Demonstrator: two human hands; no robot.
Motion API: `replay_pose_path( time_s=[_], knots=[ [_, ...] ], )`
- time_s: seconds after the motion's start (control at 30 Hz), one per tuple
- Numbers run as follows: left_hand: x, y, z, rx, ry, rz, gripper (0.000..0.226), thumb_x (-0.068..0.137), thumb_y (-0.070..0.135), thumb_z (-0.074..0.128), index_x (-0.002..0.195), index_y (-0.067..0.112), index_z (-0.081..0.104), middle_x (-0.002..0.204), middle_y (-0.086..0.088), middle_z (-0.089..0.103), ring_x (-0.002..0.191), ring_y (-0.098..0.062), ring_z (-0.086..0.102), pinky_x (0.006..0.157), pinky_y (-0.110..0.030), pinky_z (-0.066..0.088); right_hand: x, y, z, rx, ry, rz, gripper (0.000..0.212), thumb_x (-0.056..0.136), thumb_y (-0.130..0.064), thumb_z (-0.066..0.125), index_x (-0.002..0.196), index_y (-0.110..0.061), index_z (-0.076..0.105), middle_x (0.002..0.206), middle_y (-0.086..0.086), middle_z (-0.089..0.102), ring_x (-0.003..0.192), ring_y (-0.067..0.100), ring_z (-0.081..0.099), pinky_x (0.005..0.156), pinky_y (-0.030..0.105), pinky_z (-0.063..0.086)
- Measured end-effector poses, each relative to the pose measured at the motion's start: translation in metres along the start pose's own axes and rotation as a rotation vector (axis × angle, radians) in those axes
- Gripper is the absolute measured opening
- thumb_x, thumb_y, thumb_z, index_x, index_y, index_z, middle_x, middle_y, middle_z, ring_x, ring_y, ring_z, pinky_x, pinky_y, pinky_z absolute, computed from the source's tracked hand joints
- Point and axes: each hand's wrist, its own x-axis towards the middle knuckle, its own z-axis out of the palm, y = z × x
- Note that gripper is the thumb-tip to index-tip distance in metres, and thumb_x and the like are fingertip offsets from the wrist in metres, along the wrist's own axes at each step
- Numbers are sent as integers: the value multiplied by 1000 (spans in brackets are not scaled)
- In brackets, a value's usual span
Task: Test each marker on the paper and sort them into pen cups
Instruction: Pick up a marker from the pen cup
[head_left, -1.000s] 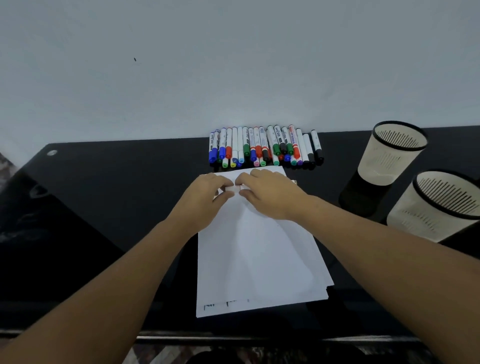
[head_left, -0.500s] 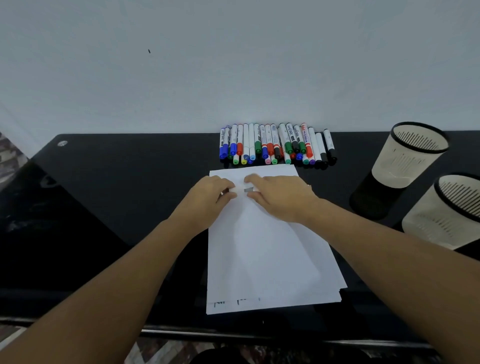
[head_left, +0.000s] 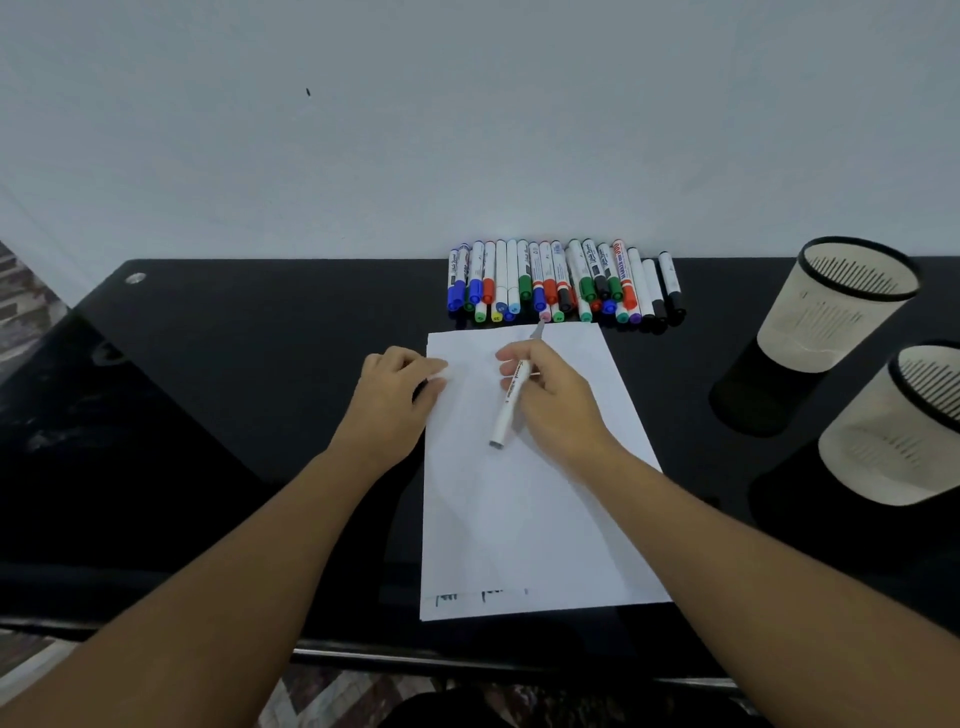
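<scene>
A white sheet of paper (head_left: 519, 519) lies on the black table, with a few dark marks near its front edge. My right hand (head_left: 561, 410) grips a white marker (head_left: 511, 400) over the paper's far half. Its grey tip points away from me and its butt end points toward me. My left hand (head_left: 395, 400) rests on the paper's left edge with fingers curled and thumb against forefinger; the marker's cap seems pinched inside, hidden. Several markers (head_left: 561, 283) with coloured caps lie in a row against the wall behind the paper.
Two white mesh pen cups stand at the right, one farther back (head_left: 841, 317) and one nearer (head_left: 898, 441). The glossy black table (head_left: 234, 389) ends at a metal front edge close to me. A plain wall rises right behind the marker row.
My hands were together at the paper's top, both on one marker. They have pulled apart: the right hand now has the marker with its tip bare, and the left has drawn back left.
</scene>
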Motion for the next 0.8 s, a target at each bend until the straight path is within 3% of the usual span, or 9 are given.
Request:
replay_pose_path(
  time_s=[0.1, 0.2, 0.27, 0.37, 0.47, 0.53, 0.73, 0.8],
  knots=[
    [-3, 0, 1, -18, 45, -30, 20, 100, 26, 60, 117, 19, 66, 114, 4, 52, 106, -15, 42, 89, -29, 42, -5, 7, -13, -194, -72, -151, 44, 98, 8, 41, 109, -29, 62, 99, -9, 65, 82, -2, 58, 72, 15, 45],
    [-4, 1, 1, -36, 74, -75, 17, 95, 22, 61, 111, 21, 62, 115, 3, 51, 106, -17, 40, 87, -33, 46, -6, 7, -24, -204, -116, -143, 40, 100, 4, 45, 101, -33, 58, 100, -7, 69, 70, -3, 54, 58, 18, 44],
    [-3, 0, 0, -21, 62, -86, 33, 96, 23, 57, 129, 25, 59, 123, 3, 51, 112, -17, 37, 93, -36, 45, -6, 7, -29, -146, -150, -117, 36, 104, -2, 47, 101, -36, 57, 105, -9, 72, 82, -7, 63, 66, 21, 51],
    [-2, -2, 2, 29, 31, -71, 43, 101, 26, 51, 143, 31, 54, 129, 6, 50, 119, -17, 35, 101, -38, 40, -5, 8, -28, -16, -154, -133, 25, 109, -13, 50, 111, -35, 62, 99, -1, 73, 102, 12, 70, 96, 34, 56],
    [-1, -6, 5, 9, 51, -75, 35, 100, 28, 52, 133, 31, 64, 130, 7, 51, 118, -16, 34, 103, -40, 41, -2, -1, -19, 68, -55, -139, 24, 106, -38, 54, 125, -30, 67, 89, -1, 70, 90, 9, 68, 89, 21, 53],
    [0, -7, 6, -26, 74, -97, 32, 99, 32, 56, 129, 29, 67, 126, 8, 51, 114, -11, 31, 101, -36, 40, 8, -11, -8, 111, 43, -112, 25, 104, -42, 58, 119, -26, 70, 87, -9, 69, 81, 0, 66, 78, 13, 50],
    [4, -8, 6, -69, 113, -129, 35, 98, 35, 64, 130, 22, 69, 126, 6, 56, 114, -9, 34, 94, -24, 33, 48, -24, 36, 50, 56, -94, 12, 98, -33, 69, 97, -22, 73, 86, -5, 77, 88, 11, 73, 90, 36, 59],
    [4, -8, 6, -77, 114, -137, 36, 97, 36, 65, 130, 22, 68, 126, 7, 56, 115, -8, 34, 93, -23, 33, 57, -19, 42, -24, 36, -84, 17, 99, -38, 67, 92, -24, 72, 85, -6, 77, 89, 11, 72, 94, 40, 58]
  ],
)
